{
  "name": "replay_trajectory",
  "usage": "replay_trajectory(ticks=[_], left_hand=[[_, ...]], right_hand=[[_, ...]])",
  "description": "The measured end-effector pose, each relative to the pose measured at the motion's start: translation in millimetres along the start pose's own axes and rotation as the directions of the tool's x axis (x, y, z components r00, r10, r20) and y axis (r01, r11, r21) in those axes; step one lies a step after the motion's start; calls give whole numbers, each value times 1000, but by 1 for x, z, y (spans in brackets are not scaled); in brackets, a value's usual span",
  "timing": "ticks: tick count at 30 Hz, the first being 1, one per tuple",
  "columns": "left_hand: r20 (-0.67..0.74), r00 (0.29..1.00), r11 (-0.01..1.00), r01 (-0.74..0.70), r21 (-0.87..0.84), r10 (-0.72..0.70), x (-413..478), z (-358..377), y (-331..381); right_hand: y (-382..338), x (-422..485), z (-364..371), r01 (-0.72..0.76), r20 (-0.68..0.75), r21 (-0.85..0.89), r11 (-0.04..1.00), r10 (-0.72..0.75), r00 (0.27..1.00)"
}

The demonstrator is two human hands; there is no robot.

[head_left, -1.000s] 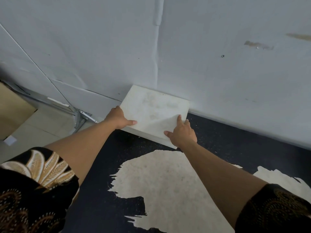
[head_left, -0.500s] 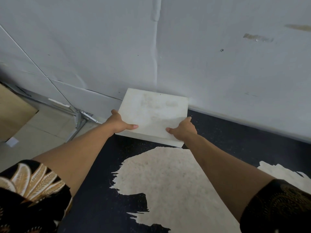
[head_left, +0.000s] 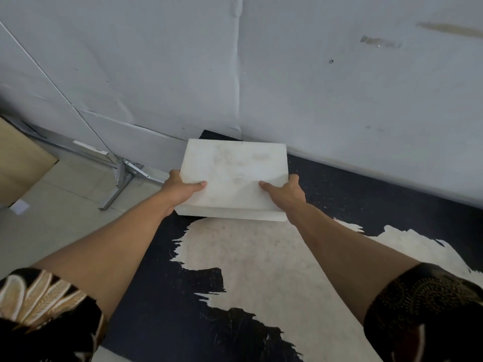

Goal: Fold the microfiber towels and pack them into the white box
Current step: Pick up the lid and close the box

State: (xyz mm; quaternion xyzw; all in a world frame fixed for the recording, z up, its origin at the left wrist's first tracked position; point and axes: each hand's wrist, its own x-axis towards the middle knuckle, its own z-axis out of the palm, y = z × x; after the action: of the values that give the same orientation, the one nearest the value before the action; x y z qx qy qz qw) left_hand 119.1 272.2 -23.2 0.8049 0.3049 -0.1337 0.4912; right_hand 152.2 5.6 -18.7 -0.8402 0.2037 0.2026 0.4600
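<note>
while the white box (head_left: pixel 235 176) lies closed between our hands at the far left corner of the black surface (head_left: pixel 366 194), just short of the wall (head_left: pixel 339 100), we judge that we are at the fetching step: no towel shows anywhere, so nothing is folded or packed yet. our left hand (head_left: pixel 180 188) grips the box's left side and our right hand (head_left: pixel 286 190) grips its right side, each thumb laid flat on the lid and the other fingers curled round the side, mostly hidden. we cannot tell whether the box rests on the surface or hangs just clear of it. the next move, as we read it, calls for a level carry toward us onto the worn pale patch (head_left: pixel 261 257), then lifting the lid off. room lies open on the near side and to the right; the wall closes the far side. the surface's left edge runs just beside the box, with the tiled floor (head_left: pixel 52 218) and a metal bracket (head_left: pixel 122 173) beyond it, so drifting left risks a drop.
</note>
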Motion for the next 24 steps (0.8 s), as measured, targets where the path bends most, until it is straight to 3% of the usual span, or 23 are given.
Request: replay_trajectory(ticks=[16,24], left_hand=[[-59,984,937,-177,-300,167,-108,51,53],[96,932,898,-304,-318,349,-142,92,116]], right_hand=[[27,-74,-119,152,-191,216,964,-111,975],[61,-97,-194,181,-306,229,956,-105,946]])
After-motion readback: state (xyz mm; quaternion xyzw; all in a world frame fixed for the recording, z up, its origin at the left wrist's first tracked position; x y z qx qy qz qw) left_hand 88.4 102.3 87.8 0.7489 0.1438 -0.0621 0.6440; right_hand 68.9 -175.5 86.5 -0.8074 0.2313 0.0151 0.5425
